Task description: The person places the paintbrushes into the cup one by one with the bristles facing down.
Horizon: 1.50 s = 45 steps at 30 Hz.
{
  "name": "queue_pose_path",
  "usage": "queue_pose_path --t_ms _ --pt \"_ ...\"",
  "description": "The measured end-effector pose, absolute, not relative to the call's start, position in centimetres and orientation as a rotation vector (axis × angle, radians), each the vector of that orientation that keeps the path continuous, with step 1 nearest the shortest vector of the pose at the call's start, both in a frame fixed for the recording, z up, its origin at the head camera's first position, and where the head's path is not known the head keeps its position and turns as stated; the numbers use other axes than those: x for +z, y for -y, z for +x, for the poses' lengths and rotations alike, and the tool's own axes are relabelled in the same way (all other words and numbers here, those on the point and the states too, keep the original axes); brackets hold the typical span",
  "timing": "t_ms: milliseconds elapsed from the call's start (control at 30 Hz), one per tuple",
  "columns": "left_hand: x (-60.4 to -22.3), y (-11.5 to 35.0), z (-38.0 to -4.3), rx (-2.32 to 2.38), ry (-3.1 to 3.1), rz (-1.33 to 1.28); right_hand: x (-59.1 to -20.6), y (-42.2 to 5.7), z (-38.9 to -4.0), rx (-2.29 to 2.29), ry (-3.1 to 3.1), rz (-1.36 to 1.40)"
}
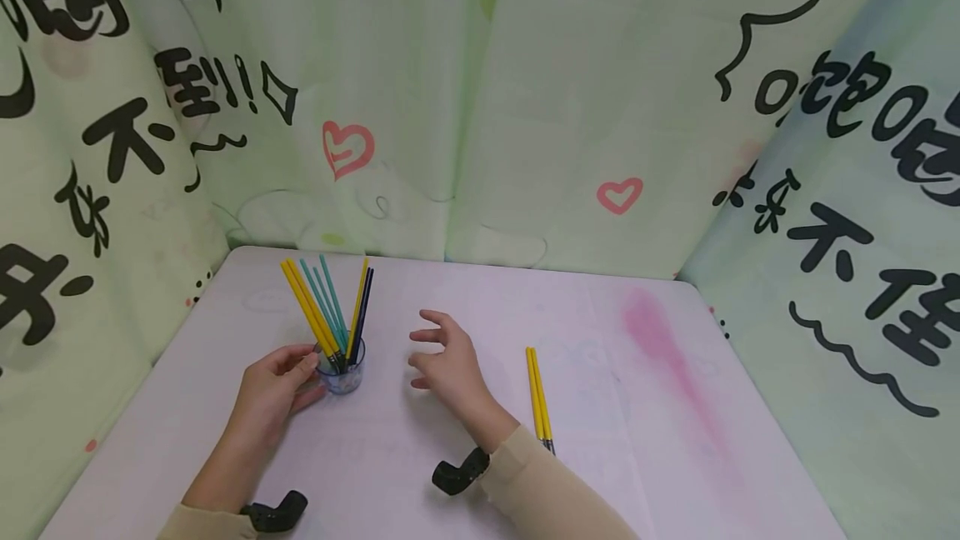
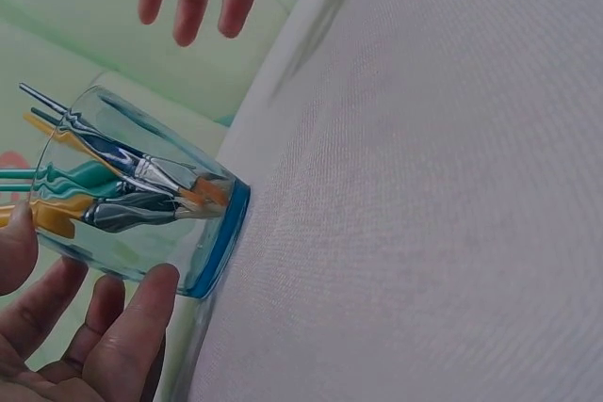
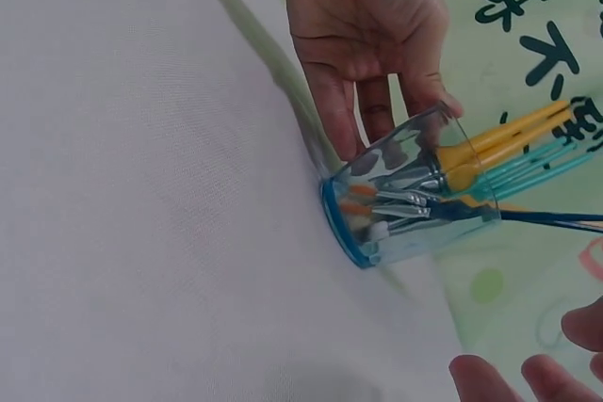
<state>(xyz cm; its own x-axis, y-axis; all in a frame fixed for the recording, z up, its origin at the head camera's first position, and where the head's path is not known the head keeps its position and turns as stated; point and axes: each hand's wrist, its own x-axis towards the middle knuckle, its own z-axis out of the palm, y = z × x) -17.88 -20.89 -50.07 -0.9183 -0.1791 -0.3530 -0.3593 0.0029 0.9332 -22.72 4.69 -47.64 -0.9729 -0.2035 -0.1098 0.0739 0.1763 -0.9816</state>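
A clear glass (image 1: 347,379) with a blue base stands on the table, holding several paintbrushes (image 1: 311,307) bristle-end down. Their handles are yellow, teal and dark blue. My left hand (image 1: 273,386) holds the glass from its left side, thumb up at the rim and fingers along the wall, as the right wrist view also shows. To the right of the glass my right hand (image 1: 450,365) hovers with spread, slightly bent fingers and nothing in them. Two more yellow paintbrushes (image 1: 536,390) lie side by side on the table beyond my right wrist, their lower ends partly hidden by the sleeve.
A pale cloth covers the table (image 1: 600,473), with a pink smear (image 1: 667,365) on its right part. Curtains (image 1: 465,107) printed with black characters and hearts enclose the back and both sides. Each wrist wears a black strap mount (image 1: 459,473).
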Motion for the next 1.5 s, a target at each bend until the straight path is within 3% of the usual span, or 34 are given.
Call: queue_pose_path --t_ms 1500 --pt "-50.2 21.0 -17.9 2.063 -2.138 -0.570 -47.5 -17.9 -20.8 -1.702 -2.294 0.134"
